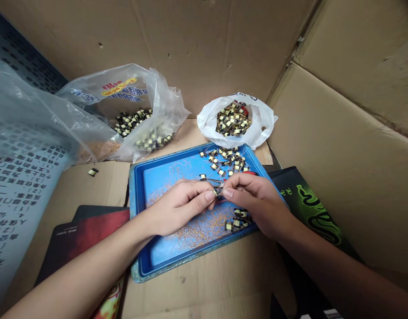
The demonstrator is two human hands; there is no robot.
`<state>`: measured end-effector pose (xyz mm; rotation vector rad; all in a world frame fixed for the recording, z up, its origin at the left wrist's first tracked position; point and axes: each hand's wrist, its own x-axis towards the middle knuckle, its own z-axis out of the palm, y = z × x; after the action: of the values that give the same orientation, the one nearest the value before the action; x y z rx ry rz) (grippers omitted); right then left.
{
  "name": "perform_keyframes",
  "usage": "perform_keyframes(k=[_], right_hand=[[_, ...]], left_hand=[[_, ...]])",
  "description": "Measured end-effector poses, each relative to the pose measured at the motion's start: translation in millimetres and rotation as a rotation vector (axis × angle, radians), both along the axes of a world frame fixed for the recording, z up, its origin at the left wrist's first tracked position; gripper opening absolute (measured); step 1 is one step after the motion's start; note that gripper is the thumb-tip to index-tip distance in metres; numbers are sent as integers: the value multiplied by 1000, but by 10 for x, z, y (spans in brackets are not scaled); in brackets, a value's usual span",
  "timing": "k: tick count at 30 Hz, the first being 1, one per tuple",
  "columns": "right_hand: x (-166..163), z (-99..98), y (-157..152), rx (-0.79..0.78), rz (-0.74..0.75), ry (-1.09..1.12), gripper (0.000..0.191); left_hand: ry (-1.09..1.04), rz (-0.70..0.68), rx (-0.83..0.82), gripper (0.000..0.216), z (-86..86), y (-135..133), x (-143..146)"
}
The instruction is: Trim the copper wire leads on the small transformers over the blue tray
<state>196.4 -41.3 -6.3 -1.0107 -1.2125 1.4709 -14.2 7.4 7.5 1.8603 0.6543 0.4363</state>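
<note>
My left hand (190, 199) pinches a small transformer (218, 192), a black and pale-yellow coil part with pins, above the blue tray (137, 266). On its other side, the closed fingertips of my right hand (246, 195) meet the same part, perhaps on one of its wires. Just behind the fingers lie red-handled pliers or cutters (250, 173), partly hidden by my right hand. Loose transformers with long wires (223, 158) fill the tray's far right corner. A smaller group of transformers (237, 219) sits beneath my right hand. Thin copper wire clippings (204, 228) cover the tray floor.
A white plastic bag (207, 119) full of wired transformers stands behind the tray. Left of it, a clear bag (167, 102) holds more transformers. One loose transformer (92, 172) lies on cardboard at left. Cardboard walls (204, 53) rise behind and at right.
</note>
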Motion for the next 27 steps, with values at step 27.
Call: perform_keyframes(k=[27], right_hand=[[-2, 12, -9, -14, 33, -20, 8]], left_hand=[[20, -29, 54, 45, -5, 6, -2]])
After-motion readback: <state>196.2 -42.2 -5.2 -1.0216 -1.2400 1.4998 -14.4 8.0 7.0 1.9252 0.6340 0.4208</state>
